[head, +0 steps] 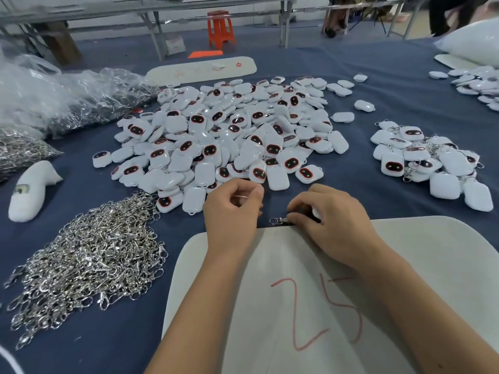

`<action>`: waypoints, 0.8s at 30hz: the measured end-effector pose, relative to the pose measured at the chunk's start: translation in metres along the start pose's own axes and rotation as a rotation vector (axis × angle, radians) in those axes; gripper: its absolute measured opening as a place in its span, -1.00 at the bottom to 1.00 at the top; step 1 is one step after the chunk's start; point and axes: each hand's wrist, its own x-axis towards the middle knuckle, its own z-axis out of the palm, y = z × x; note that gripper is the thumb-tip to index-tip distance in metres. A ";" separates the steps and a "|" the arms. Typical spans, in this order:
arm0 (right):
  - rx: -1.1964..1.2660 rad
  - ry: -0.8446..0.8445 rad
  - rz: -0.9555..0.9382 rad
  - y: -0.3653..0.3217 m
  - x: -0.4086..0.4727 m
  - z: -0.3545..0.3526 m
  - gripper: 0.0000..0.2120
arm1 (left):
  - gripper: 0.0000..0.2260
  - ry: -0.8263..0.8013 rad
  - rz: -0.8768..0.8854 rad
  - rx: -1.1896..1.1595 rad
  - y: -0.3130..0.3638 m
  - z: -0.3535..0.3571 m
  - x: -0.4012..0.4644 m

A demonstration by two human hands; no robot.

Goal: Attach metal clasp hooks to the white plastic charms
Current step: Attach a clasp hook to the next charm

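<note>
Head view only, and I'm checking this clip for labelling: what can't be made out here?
- Right hand: its fingers cover most of the clasp hook; whether a charm is underneath is hidden.
- Left hand: whatever thin thing it pinches is too small.
- Plastic bags: cut by the left edge, contents blurred.

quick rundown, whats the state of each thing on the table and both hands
left hand: fingers curled, pinching something thin, too small to tell
right hand: grip closed on a metal clasp hook, its ring sticking out
big charm pile: loose, no hooks visible
small charm pile: hooks attached
loose hook heap: tangled, unbagged
plastic bags of hooks: bagged, rumpled
white board: flat, marked 25 in red
</note>
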 end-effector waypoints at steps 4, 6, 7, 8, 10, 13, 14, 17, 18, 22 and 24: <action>-0.052 -0.085 0.011 -0.001 0.005 0.001 -0.89 | -0.88 -0.001 -0.059 0.030 -0.002 -0.001 0.002; -0.054 -0.074 0.030 -0.001 0.004 0.002 -0.88 | -0.88 -0.016 -0.050 0.072 -0.002 0.000 0.001; -0.047 -0.048 0.037 0.000 0.003 0.004 -0.87 | -0.88 -0.023 -0.042 0.093 -0.001 0.000 0.000; -0.022 -0.010 0.041 0.000 0.002 0.005 -0.87 | -0.89 -0.032 -0.041 0.103 0.000 0.000 -0.001; 0.118 0.076 0.051 0.000 0.000 0.006 -0.86 | -0.89 -0.096 -0.100 0.053 0.002 0.000 -0.003; 0.375 0.175 0.042 -0.003 -0.001 0.003 -0.82 | -0.86 -0.295 -0.261 -0.131 0.009 0.003 -0.007; 0.433 0.186 0.025 -0.005 -0.001 0.003 -0.81 | -0.86 -0.340 -0.280 -0.191 0.010 0.005 -0.009; 0.524 0.194 -0.017 -0.008 -0.001 0.004 -0.81 | -0.86 -0.374 -0.288 -0.323 0.012 0.010 -0.013; 0.528 0.208 -0.019 -0.007 -0.001 0.004 -0.82 | -0.86 -0.357 -0.292 -0.347 0.012 0.010 -0.013; 0.520 0.241 0.012 -0.001 0.001 0.005 -0.81 | -0.82 -0.322 -0.323 -0.440 0.012 0.005 -0.008; 0.518 0.235 0.023 0.001 0.001 0.006 -0.81 | -0.83 -0.328 -0.291 -0.415 0.011 0.005 -0.008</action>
